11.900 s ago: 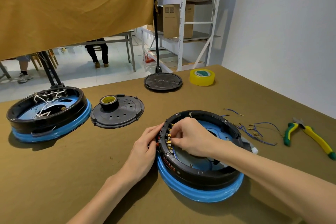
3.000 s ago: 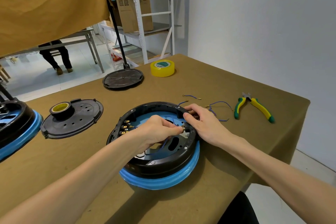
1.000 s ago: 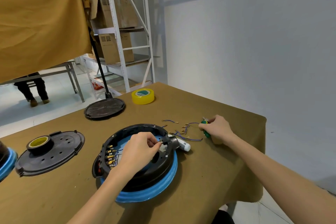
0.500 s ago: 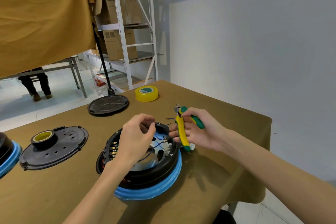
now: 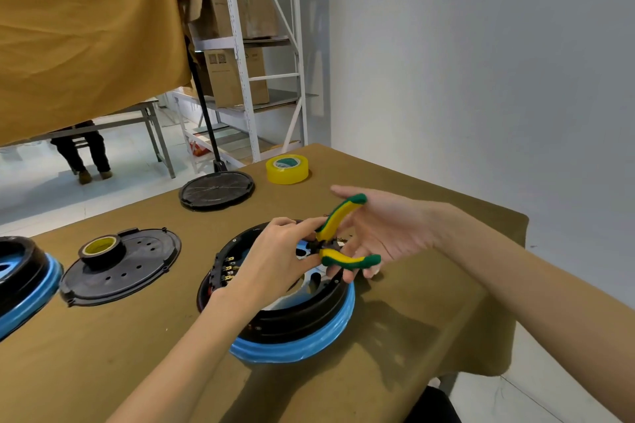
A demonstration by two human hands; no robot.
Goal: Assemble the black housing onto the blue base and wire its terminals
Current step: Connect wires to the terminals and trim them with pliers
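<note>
The black housing (image 5: 302, 316) sits on the blue base (image 5: 302, 347) in the middle of the cloth-covered table. A row of brass terminals (image 5: 228, 271) shows on its left inner wall. Just above the housing's far rim, my right hand (image 5: 391, 233) holds the yellow-green pliers (image 5: 335, 218) with their handles spread wide. My left hand (image 5: 275, 261) reaches over the housing and pinches at the pliers' jaws. A thin wire seen in its fingers earlier is hidden now.
A yellow tape roll (image 5: 287, 168) and a round black lid (image 5: 216, 189) lie at the back. A perforated black cover (image 5: 137, 271) carrying a small tape roll (image 5: 101, 247) is at left, beside a second housing-and-base unit (image 5: 20, 282). The table's edge (image 5: 515, 251) is close on the right.
My right hand picked the pliers up from the table and brought them over the housing with handles spread. My left hand rose from inside the housing to meet the jaws.
</note>
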